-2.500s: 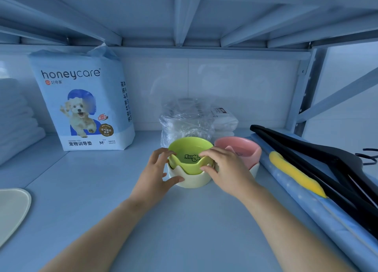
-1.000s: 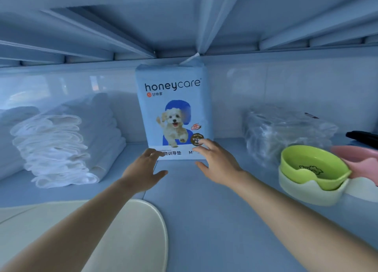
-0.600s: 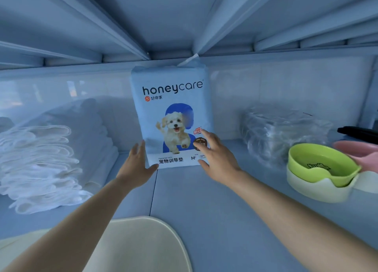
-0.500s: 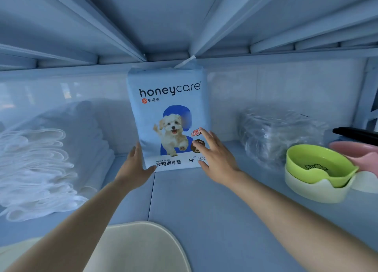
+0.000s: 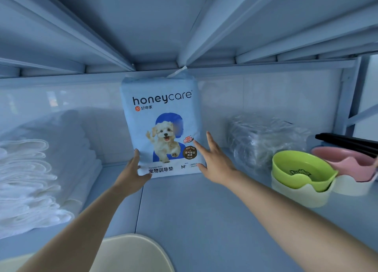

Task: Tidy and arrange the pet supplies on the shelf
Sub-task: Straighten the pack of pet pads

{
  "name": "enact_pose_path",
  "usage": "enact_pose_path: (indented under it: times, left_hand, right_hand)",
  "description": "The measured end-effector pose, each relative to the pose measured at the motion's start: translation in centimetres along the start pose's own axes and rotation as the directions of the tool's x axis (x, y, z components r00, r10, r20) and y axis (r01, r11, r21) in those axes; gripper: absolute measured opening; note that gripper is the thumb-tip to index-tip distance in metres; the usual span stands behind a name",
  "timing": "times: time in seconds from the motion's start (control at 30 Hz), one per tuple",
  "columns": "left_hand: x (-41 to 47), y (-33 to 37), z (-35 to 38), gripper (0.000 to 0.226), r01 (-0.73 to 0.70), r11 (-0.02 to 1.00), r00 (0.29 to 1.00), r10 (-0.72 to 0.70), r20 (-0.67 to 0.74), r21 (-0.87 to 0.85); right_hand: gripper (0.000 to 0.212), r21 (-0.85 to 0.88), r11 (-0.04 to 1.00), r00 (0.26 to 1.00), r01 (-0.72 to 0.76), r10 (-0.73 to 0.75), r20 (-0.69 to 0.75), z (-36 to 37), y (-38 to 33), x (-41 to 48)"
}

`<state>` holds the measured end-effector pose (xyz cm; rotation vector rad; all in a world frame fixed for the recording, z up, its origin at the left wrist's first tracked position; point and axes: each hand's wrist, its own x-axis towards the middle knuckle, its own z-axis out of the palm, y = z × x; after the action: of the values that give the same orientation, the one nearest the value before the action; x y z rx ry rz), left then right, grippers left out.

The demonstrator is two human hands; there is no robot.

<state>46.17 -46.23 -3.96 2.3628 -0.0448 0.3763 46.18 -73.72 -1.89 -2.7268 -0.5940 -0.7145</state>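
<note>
Shelf contents, listed front to back.

1. A cream mat with a rounded edge was recorded at the front of the shelf, cut off by the lower border of the view.
2. A stack of white folded cloths was laid along the left side.
3. A green bowl was seated in a cream stand at the right. Just beside it, further right, a pink bowl was seated in a white stand.
4. The left hand was laid open against the lower left edge of the pad pack, with the fingers straight up the side and the thumb across the front bottom corner.
5. The right hand was spread wide, with straight fingers touching the pack's lower right edge and the thumb at its bottom corner.
6. The pad pack, light blue and printed with "honeycare" and a puppy, was stood upright on the shelf at the middle back, between the two hands. Its top was close under the frame of the shelf above. Whether it leaned on the wall could not be told.
7. A plastic-wrapped bundle was placed near the wall, to the right of the pack and behind the green bowl.
8. A long black object was seen behind the pink bowl, partly cut off. Its kind could not be told.
</note>
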Motion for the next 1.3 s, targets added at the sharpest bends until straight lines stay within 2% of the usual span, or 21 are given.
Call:
enact_pose_path:
  times: [0.2,0.37,0.57,0.7,0.83,1.03,1.13,1.2,1.3]
  left_hand:
    - [-0.4,1.2,2.4,0.099,-0.001,0.998,0.999,-0.002,-0.035,-0.067]
    - [0.3,3.1,4.1,0.097,-0.032,0.996,0.999,0.035,0.032,-0.082]
    - [1.1,5.8,6.3,0.095,-0.083,0.996,0.994,0.081,0.077,0.028]
    - [1.6,6.5,6.6,0.099,-0.048,0.998,0.99,0.043,0.134,0.038]
    - [1.6,7.1,5.8,0.101,-0.055,0.987,0.983,0.027,0.182,0.151]
    - [2.1,9.7,3.2,0.104,-0.136,0.964,0.99,0.142,-0.007,0.229]
    - [2.8,10.1,2.6,0.101,-0.11,0.983,0.985,0.127,-0.114,0.146]
    - [3.0,9.8,2.6,0.097,-0.056,0.997,0.991,0.063,-0.12,0.061]
    - [3.0,9.2,3.4,0.089,-0.035,0.999,0.999,0.036,-0.024,0.026]
  right_hand:
    - [0.075,0.084,0.996,0.996,-0.016,0.009,0.084,-0.3,1.0,0.1]
    - [0.075,0.069,0.997,0.993,-0.035,0.027,0.113,-0.6,2.2,-0.5]
    - [0.072,0.038,0.999,0.992,-0.006,0.001,0.128,-1.3,4.0,-1.3]
    - [0.072,0.012,1.0,0.988,-0.02,0.018,0.154,-1.6,4.9,-1.6]
    - [0.072,-0.01,1.0,0.987,-0.011,0.012,0.161,-1.7,5.4,-1.2]
    - [0.069,-0.062,0.997,0.998,0.048,-0.047,0.03,-3.5,5.3,1.4]
    - [0.068,-0.051,0.998,0.999,0.031,-0.032,-0.029,-3.6,5.4,2.3]
    - [0.07,-0.048,0.999,1.0,0.011,-0.012,-0.026,-3.2,5.4,2.3]
    - [0.074,-0.069,0.997,1.0,-0.019,0.02,0.011,-2.1,5.5,1.9]
